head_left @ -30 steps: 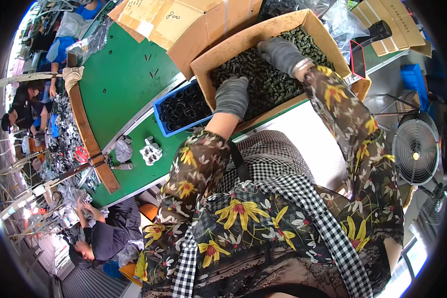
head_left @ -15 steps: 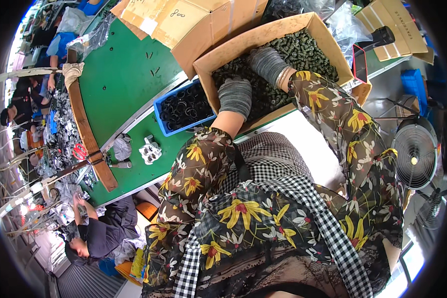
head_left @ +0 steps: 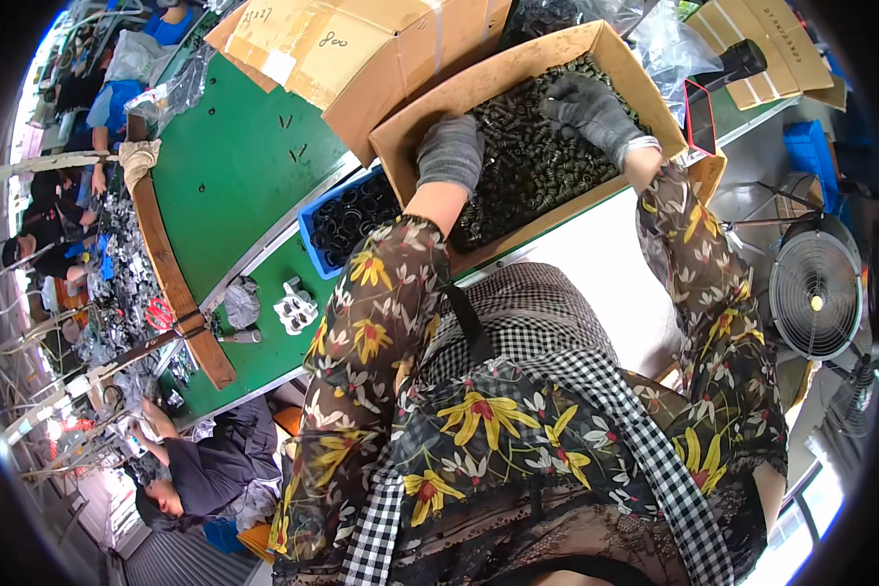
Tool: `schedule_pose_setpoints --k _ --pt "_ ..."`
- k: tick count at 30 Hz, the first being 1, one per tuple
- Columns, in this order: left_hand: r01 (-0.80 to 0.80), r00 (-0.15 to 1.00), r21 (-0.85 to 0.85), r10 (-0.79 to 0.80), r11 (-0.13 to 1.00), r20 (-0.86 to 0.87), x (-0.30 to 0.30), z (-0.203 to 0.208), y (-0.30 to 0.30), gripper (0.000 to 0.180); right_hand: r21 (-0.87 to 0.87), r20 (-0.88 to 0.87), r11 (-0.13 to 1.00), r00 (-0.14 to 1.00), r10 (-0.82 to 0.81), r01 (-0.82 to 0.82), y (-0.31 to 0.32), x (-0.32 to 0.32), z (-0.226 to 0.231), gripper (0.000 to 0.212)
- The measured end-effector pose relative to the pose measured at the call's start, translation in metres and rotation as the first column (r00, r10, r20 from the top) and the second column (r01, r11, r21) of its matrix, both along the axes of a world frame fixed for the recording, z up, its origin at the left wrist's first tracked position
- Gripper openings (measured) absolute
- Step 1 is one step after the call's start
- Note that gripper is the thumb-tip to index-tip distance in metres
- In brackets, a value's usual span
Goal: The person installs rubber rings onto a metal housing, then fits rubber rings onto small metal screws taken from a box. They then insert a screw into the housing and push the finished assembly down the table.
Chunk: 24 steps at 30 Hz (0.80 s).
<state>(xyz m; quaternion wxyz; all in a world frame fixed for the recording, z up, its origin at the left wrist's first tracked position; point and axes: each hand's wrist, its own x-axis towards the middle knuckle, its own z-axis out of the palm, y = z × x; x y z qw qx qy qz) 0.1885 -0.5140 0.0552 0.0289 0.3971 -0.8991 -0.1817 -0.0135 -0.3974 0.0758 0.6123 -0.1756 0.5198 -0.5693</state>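
Note:
Both my hands wear grey knit gloves and are inside an open cardboard box [head_left: 514,241]. Piled in it are many small dark ribbed cylindrical parts [head_left: 523,161] that look like short springs or threaded plugs. My left hand [head_left: 451,151] is at the left wall of the box, back upward, with its fingers hidden from sight. Toward the far right of the pile, my right hand [head_left: 591,112] hovers on or just above the parts. Its fingers are bent and apart, and nothing shows in them.
Left of the box, a blue bin [head_left: 314,249] holds black rings. A white metal piece [head_left: 296,307] and a tool with a grey handle [head_left: 242,336] lie on the green table [head_left: 234,146]. A fan [head_left: 816,298] stands at right. Other people work at far left.
My right hand has lifted out of the parts and shifted right, its fingers now showing. My left hand has moved up and slightly left, toward the box's left wall.

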Motion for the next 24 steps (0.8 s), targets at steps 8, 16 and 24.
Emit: schedule_pose_setpoints --k 8,16,24 --pt "0.032 0.993 -0.209 -0.008 0.977 0.114 -0.042 -0.028 -0.009 0.017 -0.038 -0.366 0.965 0.896 -0.254 0.258 0.041 0.035 0.014 0.017" --pt "0.047 0.976 -0.252 0.009 0.967 0.217 -0.054 -0.023 -0.013 0.022 -0.070 -0.432 0.959 0.858 -0.278 0.276 0.040 0.032 -0.001 0.019" --pt "0.038 0.793 0.366 0.195 0.930 -0.578 -0.022 0.019 0.018 0.014 -0.143 -0.371 0.934 0.857 -0.358 0.329 0.024 0.057 0.027 0.017"
